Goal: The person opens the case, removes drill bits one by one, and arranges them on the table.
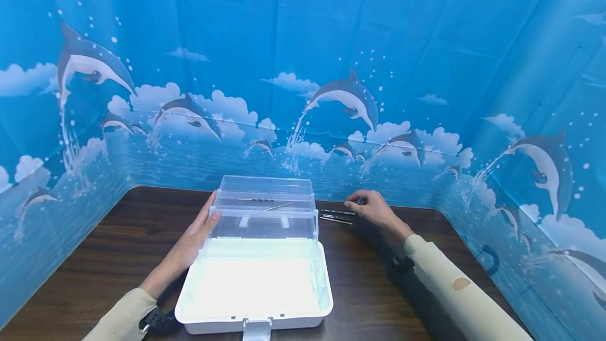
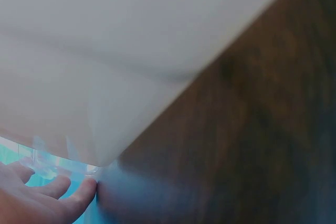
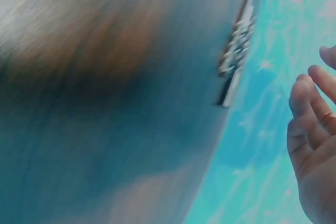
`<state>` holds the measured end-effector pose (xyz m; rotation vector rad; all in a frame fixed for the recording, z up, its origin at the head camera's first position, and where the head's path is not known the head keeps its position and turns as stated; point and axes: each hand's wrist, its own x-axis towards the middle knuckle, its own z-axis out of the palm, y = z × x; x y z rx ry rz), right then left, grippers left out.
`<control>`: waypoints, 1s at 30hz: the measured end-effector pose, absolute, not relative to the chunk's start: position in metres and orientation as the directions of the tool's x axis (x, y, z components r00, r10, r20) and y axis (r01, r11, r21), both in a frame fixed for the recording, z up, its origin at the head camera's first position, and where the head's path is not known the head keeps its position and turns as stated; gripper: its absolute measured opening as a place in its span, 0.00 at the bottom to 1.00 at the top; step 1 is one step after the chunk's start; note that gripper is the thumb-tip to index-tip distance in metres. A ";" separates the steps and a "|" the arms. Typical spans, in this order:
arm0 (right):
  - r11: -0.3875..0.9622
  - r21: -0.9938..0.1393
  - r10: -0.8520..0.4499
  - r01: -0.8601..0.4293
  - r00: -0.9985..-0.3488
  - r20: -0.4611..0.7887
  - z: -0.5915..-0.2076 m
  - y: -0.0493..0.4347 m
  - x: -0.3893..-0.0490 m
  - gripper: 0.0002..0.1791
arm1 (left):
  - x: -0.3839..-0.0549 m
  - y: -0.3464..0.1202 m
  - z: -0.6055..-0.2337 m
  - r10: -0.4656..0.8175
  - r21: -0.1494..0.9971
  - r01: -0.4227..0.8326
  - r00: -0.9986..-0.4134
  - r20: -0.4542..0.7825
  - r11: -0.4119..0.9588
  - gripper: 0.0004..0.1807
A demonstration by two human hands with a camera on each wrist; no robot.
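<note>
A white storage box (image 1: pixel 184 304) with a raised clear lid and stepped clear trays (image 1: pixel 265 186) sits in the middle of the table. Two drill bits (image 1: pixel 271 208) lie in the trays, one of them slanted. My left hand (image 1: pixel 191 238) rests along the trays' left side, thumb at the edge; in the left wrist view its fairly straight fingers (image 2: pixel 79 198) touch clear plastic. Several metal drill bits (image 1: pixel 337 217) lie on the table right of the box. Just beyond their right ends is my right hand (image 1: pixel 374 209), fingers loosely bent, nothing visible between them in the right wrist view.
The dark wooden table (image 1: pixel 374 299) ends at a blue dolphin-print curtain (image 1: pixel 303 120) close behind the box and drill bits. A latch (image 1: pixel 257 329) hangs from the box's front edge. The box's main compartment is glaringly bright.
</note>
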<state>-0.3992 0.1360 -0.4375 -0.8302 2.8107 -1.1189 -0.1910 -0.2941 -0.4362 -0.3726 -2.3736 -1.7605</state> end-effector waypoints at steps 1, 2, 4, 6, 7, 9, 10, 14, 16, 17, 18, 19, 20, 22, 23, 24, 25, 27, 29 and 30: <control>0.602 -0.635 -0.484 -0.485 -0.854 0.193 -0.434 0.134 -0.398 0.11 | -0.191 -0.294 -0.436 0.100 0.915 0.293 -0.956 0.276 0.278 0.30; 0.597 -0.628 -0.493 -0.500 -0.845 0.205 -0.430 0.132 -0.396 0.11 | -0.191 -0.294 -0.435 0.100 0.914 0.292 -0.956 0.275 0.281 0.30; 0.582 -0.608 -0.517 -0.540 -0.823 0.236 -0.423 0.126 -0.391 0.12 | -0.191 -0.294 -0.435 0.105 0.919 0.291 -0.956 0.272 0.267 0.30; 0.567 -0.582 -0.539 -0.582 -0.797 0.273 -0.417 0.120 -0.386 0.12 | -0.191 -0.294 -0.436 0.114 0.926 0.288 -0.957 0.268 0.243 0.30; 0.556 -0.577 -0.551 -0.598 -0.785 0.283 -0.414 0.117 -0.384 0.12 | -0.191 -0.293 -0.436 0.117 0.929 0.287 -0.957 0.266 0.235 0.30; 0.538 -0.566 -0.571 -0.625 -0.764 0.300 -0.408 0.110 -0.380 0.13 | -0.191 -0.293 -0.435 0.119 0.929 0.288 -0.956 0.266 0.232 0.30; 0.532 -0.559 -0.581 -0.637 -0.754 0.307 -0.405 0.107 -0.379 0.13 | -0.190 -0.293 -0.435 0.119 0.928 0.289 -0.956 0.268 0.234 0.30; 0.503 -0.517 -0.605 -0.693 -0.709 0.362 -0.390 0.092 -0.372 0.14 | -0.191 -0.291 -0.433 0.113 0.926 0.288 -0.957 0.268 0.246 0.30; 0.485 -0.500 -0.614 -0.718 -0.686 0.390 -0.382 0.084 -0.365 0.14 | -0.192 -0.291 -0.433 0.118 0.928 0.284 -0.958 0.262 0.240 0.30; 0.476 -0.492 -0.619 -0.729 -0.675 0.402 -0.378 0.081 -0.361 0.13 | -0.193 -0.290 -0.434 0.121 0.929 0.282 -0.958 0.259 0.239 0.30; 0.464 -0.487 -0.626 -0.740 -0.663 0.411 -0.374 0.077 -0.358 0.12 | -0.193 -0.290 -0.434 0.122 0.927 0.282 -0.958 0.259 0.246 0.30; 0.449 -0.485 -0.636 -0.751 -0.649 0.417 -0.370 0.073 -0.354 0.12 | -0.194 -0.291 -0.436 0.122 0.929 0.279 -0.959 0.256 0.243 0.30; 0.434 -0.484 -0.646 -0.760 -0.637 0.421 -0.367 0.069 -0.351 0.12 | -0.194 -0.291 -0.437 0.122 0.929 0.278 -0.959 0.255 0.244 0.30; 0.405 -0.484 -0.669 -0.776 -0.612 0.421 -0.363 0.059 -0.346 0.12 | -0.196 -0.294 -0.440 0.122 0.933 0.277 -0.959 0.254 0.232 0.30; 0.394 -0.484 -0.679 -0.781 -0.602 0.420 -0.362 0.054 -0.344 0.12 | -0.196 -0.295 -0.443 0.119 0.934 0.276 -0.960 0.255 0.228 0.30; 0.381 -0.487 -0.689 -0.786 -0.593 0.417 -0.361 0.049 -0.343 0.13 | -0.198 -0.297 -0.445 0.118 0.935 0.276 -0.960 0.255 0.222 0.30; 0.373 -0.487 -0.698 -0.790 -0.585 0.413 -0.360 0.044 -0.342 0.13 | -0.199 -0.299 -0.447 0.121 0.937 0.277 -0.959 0.256 0.213 0.30; 0.358 -0.482 -0.719 -0.799 -0.566 0.404 -0.361 0.034 -0.341 0.13 | -0.202 -0.302 -0.452 0.121 0.937 0.280 -0.958 0.259 0.208 0.30; 0.343 -0.482 -0.740 -0.806 -0.548 0.389 -0.361 0.025 -0.338 0.14 | -0.204 -0.304 -0.456 0.124 0.936 0.284 -0.957 0.263 0.207 0.30; 0.337 -0.480 -0.752 -0.810 -0.538 0.380 -0.362 0.021 -0.338 0.14 | -0.205 -0.305 -0.457 0.125 0.935 0.288 -0.956 0.267 0.206 0.30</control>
